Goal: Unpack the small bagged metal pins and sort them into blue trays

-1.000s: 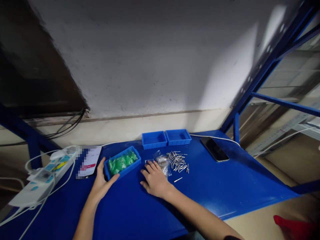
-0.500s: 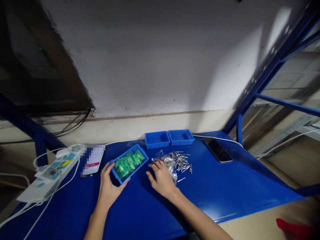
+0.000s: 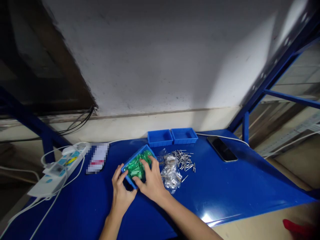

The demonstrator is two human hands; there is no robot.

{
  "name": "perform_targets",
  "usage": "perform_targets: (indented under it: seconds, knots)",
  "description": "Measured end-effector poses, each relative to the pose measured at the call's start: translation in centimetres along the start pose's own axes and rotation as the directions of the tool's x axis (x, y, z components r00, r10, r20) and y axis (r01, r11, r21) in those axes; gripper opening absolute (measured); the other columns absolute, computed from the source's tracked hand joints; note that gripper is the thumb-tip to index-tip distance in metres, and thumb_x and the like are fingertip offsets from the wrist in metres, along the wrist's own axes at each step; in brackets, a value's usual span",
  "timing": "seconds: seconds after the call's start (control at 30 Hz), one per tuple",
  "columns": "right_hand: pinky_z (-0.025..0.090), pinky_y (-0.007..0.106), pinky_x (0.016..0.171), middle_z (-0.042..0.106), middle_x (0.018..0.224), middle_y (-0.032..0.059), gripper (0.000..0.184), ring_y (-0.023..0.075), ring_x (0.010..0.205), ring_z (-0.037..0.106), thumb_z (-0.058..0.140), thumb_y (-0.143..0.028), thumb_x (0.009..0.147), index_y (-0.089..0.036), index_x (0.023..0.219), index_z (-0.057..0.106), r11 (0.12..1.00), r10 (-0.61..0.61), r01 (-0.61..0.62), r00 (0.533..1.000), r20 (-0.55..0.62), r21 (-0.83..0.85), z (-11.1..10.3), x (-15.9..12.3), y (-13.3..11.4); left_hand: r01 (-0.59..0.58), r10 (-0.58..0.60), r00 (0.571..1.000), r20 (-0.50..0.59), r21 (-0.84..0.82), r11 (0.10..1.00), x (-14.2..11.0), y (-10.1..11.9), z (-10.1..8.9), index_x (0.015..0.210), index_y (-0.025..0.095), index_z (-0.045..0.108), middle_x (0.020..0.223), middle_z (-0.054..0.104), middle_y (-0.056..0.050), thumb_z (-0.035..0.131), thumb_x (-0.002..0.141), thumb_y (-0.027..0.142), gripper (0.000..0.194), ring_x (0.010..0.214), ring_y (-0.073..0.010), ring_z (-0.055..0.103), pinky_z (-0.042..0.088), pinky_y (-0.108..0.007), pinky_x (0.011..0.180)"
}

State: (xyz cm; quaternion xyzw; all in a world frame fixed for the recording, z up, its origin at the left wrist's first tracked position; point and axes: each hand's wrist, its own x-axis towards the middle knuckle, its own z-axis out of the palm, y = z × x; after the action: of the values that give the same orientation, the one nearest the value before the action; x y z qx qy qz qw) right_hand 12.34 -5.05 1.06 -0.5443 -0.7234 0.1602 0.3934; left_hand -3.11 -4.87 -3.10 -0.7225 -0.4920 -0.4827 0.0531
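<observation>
My left hand (image 3: pixel 123 191) grips a small blue plastic bin (image 3: pixel 128 181) by its left end and near side, holding it tilted. Small clear bags with green contents (image 3: pixel 136 166) fill much of it. Over the bin's right part, my right hand (image 3: pixel 153 181) has its fingers spread and touching the green bags; it hides the near right side of the bin. Just right of that hand lies a heap of clear plastic bags (image 3: pixel 171 175). Beside the heap, thin silvery metal pins (image 3: pixel 184 159) are scattered loose on the table.
Two blue bins (image 3: pixel 160 143) stand side by side against the wall. A dark phone (image 3: pixel 222 149) lies at the right on the blue table (image 3: pixel 225 190). At the left are a blurred-out phone-like object (image 3: pixel 98 158) and a white power strip (image 3: pixel 55 176) with loose cables.
My right hand has moved left from the plastic bags into the blue bin. My left hand has shifted slightly right with the bin, which now tilts more. The view has shifted slightly.
</observation>
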Motion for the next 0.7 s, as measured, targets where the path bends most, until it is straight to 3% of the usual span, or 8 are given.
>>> perform_targets:
  seconds: [0.17,0.4,0.53,0.7]
  knots:
    - [0.025,0.058,0.104,0.014,0.145,0.0156,0.086,0.0392,0.134,0.013,0.065,-0.052,0.067,-0.023,0.139,0.028,0.997,0.033,-0.025,0.995,0.094,-0.077,-0.4,0.7,0.5,-0.008,0.008,1.000,0.002,-0.015,1.000,0.1,0.1,-0.1,0.115,0.022,0.035,0.131,0.036,-0.015,0.068,0.068,0.023,0.058,0.126,-0.0332,0.039,0.040,-0.053,0.099]
    - [0.029,0.051,0.102,0.021,0.142,0.0139,0.079,0.0344,0.130,0.022,0.067,-0.039,0.067,-0.026,0.136,0.030,0.998,0.003,0.013,0.971,0.240,-0.065,-0.2,1.3,-0.6,0.001,-0.002,0.999,-0.038,-0.036,0.999,-0.2,-0.2,0.0,0.114,0.021,0.038,0.132,0.035,-0.015,0.065,0.070,0.020,0.052,0.129,-0.0335,0.034,0.038,-0.053,0.100]
    - [0.028,0.053,0.100,0.017,0.142,0.0166,0.087,0.0381,0.130,0.019,0.071,-0.043,0.061,-0.024,0.135,0.030,0.998,0.035,-0.021,0.957,0.288,-0.052,-0.2,2.2,-0.6,-0.029,0.028,1.000,-0.010,-0.045,0.999,-0.2,-0.3,-0.4,0.109,0.021,0.040,0.131,0.035,-0.014,0.067,0.069,0.020,0.048,0.131,-0.0342,0.031,0.037,-0.055,0.100]
    - [0.027,0.053,0.100,0.027,0.136,0.0182,0.101,0.0385,0.126,0.026,0.075,-0.043,0.054,-0.021,0.138,0.023,0.998,0.028,-0.008,0.939,0.343,-0.059,-0.5,2.9,-0.6,-0.024,0.024,1.000,-0.004,-0.068,0.997,-0.5,-0.3,-0.8,0.104,0.022,0.041,0.130,0.034,-0.013,0.070,0.067,0.024,0.047,0.130,-0.0349,0.031,0.041,-0.054,0.096]
